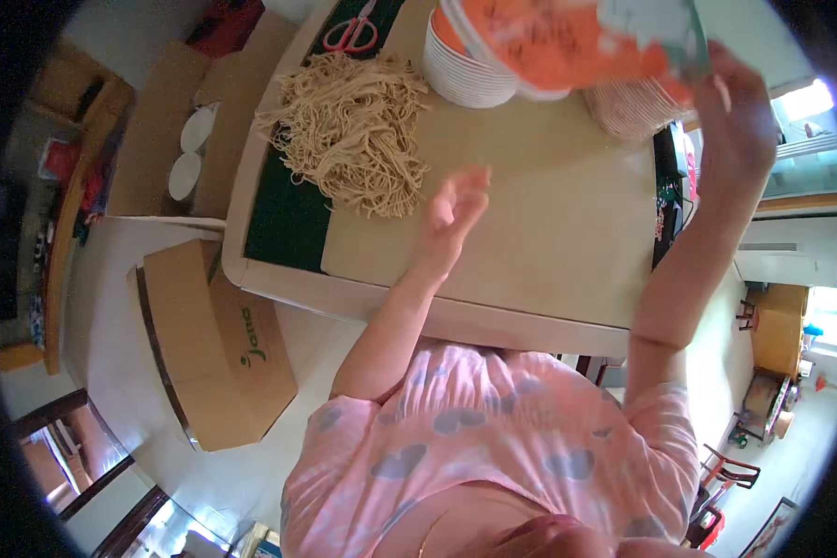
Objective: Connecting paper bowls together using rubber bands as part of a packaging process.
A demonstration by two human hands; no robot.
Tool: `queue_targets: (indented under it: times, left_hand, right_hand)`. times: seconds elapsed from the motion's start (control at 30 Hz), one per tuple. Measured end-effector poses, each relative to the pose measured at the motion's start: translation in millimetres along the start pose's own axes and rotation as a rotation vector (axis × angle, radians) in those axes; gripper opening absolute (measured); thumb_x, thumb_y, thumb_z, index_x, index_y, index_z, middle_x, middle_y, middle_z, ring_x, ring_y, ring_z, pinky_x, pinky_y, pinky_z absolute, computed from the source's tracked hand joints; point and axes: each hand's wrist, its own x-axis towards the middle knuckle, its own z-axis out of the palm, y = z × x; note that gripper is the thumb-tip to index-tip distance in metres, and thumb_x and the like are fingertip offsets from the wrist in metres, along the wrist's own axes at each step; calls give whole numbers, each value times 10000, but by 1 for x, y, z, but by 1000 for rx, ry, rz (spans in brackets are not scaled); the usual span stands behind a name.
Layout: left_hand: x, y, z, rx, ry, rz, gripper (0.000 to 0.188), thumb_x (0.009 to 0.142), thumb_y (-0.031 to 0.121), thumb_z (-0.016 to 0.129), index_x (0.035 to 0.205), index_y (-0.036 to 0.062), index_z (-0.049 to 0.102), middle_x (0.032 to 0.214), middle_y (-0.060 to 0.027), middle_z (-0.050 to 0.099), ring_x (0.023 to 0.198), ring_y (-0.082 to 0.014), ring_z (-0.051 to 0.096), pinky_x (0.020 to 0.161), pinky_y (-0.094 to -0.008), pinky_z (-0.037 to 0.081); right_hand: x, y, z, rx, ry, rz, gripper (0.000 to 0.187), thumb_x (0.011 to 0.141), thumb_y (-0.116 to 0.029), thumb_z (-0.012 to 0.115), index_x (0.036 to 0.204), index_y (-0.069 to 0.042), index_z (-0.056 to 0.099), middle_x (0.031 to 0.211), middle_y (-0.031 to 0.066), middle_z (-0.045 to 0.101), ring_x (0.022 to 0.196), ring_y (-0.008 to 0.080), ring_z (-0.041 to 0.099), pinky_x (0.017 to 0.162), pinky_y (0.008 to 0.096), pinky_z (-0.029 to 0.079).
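Note:
At the upper right, my right hand [737, 116] is closed on the edge of an orange, white and green printed tub [558, 42], raised above the far side of the table. Motion blurs the tub, and the frame's edge cuts off part of it. My left hand [454, 212] hovers over the near middle of the table, fingers apart, with nothing in it. Beyond it to the left lies a heap of beige cords [353, 130]. A stack of nested white tubs [470, 74] stands behind the heap's right side, partly covered by the raised tub.
Red-handled scissors [352, 35] lie beyond the cords. A second ribbed stack [632, 107] stands at the far right of the table [530, 223]. An open carton [158, 167] with white round pieces is left of the table, and another cardboard box [219, 344] sits on the floor.

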Motion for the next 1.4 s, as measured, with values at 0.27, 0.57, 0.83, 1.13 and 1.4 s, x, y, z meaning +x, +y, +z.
queue_targets:
  times: [0.27,0.57,0.83,1.13,1.4]
  left_hand:
    - [-28,51,34,48,136,405,366,1000,274,435,1230,-8,476,1199,-104,545,1098,-154,520,939,-304,410]
    - [-23,54,60,384,327,403,323,1016,223,407,788,18,512,647,10,434,592,-64,367,534,-250,315]
    - [-13,92,63,838,469,572,274,1003,236,438,923,5,561,711,-81,550,629,-156,495,572,-310,400]
    - [-65,133,49,1202,225,788,119,912,110,565,831,23,581,712,-77,556,593,-220,546,542,-312,426]
    - [-63,55,66,1434,-423,851,190,779,165,719,835,91,553,735,-58,544,707,-248,567,701,-389,471]
  right_hand:
    - [-141,31,1,676,-66,371,182,821,80,643,933,-27,548,1127,99,582,1031,157,552,915,314,459]
    - [-213,58,0,755,-27,454,145,816,55,665,858,-37,561,1113,91,574,1020,152,541,876,289,445]
    - [-234,94,1,1096,2,671,143,853,4,639,942,-54,543,1094,67,595,1025,166,573,902,350,472]
    - [-246,155,3,1204,56,1153,92,920,-94,587,977,-90,515,1050,46,610,1034,182,598,834,408,541]
    - [-214,157,20,1018,-161,1274,247,951,-225,559,1096,-25,534,1000,115,648,904,215,662,695,301,572]
